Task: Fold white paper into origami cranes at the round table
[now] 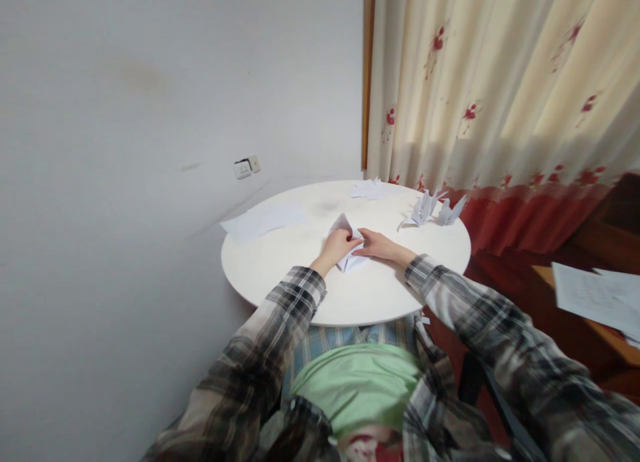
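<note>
A partly folded white paper (346, 225) lies on the round white table (300, 275) in front of me. My left hand (336, 245) is curled closed on the paper's left side, fingers pinching a fold. My right hand (376, 244) lies on the paper's right side with fingers pressed together onto it. Both sleeves are plaid.
Two folded paper cranes (434, 210) stand at the table's far right. Flat white sheets (263, 221) lie at the left edge and more paper (369, 189) at the far edge. A curtain hangs behind. Papers (595, 293) rest on a wooden surface at right.
</note>
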A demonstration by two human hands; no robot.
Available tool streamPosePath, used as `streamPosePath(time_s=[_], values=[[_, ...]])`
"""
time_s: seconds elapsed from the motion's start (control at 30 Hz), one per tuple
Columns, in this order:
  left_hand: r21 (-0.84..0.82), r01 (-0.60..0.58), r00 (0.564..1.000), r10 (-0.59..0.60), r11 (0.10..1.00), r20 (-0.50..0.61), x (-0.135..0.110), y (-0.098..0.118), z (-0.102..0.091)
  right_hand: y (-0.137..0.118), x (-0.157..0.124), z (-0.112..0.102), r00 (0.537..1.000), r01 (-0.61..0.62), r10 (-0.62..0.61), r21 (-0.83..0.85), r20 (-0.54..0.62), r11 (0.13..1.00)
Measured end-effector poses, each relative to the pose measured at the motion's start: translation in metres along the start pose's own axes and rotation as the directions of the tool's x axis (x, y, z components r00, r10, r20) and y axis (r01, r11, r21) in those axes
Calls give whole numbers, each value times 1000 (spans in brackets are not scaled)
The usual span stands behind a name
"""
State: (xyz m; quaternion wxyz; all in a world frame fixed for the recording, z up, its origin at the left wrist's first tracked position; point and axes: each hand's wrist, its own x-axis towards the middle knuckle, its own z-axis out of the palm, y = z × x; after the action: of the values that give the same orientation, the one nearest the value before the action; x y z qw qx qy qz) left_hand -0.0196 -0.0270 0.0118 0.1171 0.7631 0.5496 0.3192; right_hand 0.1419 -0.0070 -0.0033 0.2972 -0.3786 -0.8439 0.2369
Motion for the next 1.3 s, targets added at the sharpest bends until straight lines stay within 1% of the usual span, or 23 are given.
streamPosePath(time_s=[0.13,0.2,0.27,0.4,0.47,0.53,0.6,0.67,0.87,0.97,1.07,1.2,1.3], values=[[-11,-20,1000,20,1000,22,-2,1,-1,-3,0,0,1000,15,-15,25,7,1000],[21,-40,999,39,999,31,-2,0,0,-6,0,0,1000,12,-12,8,-5,1000],[58,-31,999,31,998,12,-2,-2,1,-8,0,0,999,-9,8,-36,-36,999],[69,-55,998,53,996,33,-1,-3,3,-12,0,2,993,78,-79,-16,-86,997],[60,-70,997,68,996,35,-2,-3,3,-13,0,3,991,84,-87,-36,-98,996],[48,-83,997,83,995,3,-2,-2,3,-13,0,4,993,45,-53,-73,-105,996],[28,-104,993,105,994,-52,-3,-1,3,-13,1,4,994,1,-12,-103,-109,995],[6,-129,986,129,992,-101,-3,0,2,-12,1,4,994,-18,5,-115,-108,993],[-26,-188,959,178,982,-221,-3,3,-5,-9,3,4,995,-8,-2,-103,-100,995],[-62,-199,942,174,978,-286,-3,4,-5,-8,4,5,996,-23,13,-112,-88,993],[-86,-209,925,169,974,-340,-3,5,-5,-8,4,4,996,-11,1,-109,-91,994],[-31,-218,892,186,976,-413,-3,7,-5,-10,3,3,995,10,-17,-73,-102,997],[-3,-231,885,209,973,-417,-2,6,-5,-10,3,3,995,18,-19,-9,-98,1000]])
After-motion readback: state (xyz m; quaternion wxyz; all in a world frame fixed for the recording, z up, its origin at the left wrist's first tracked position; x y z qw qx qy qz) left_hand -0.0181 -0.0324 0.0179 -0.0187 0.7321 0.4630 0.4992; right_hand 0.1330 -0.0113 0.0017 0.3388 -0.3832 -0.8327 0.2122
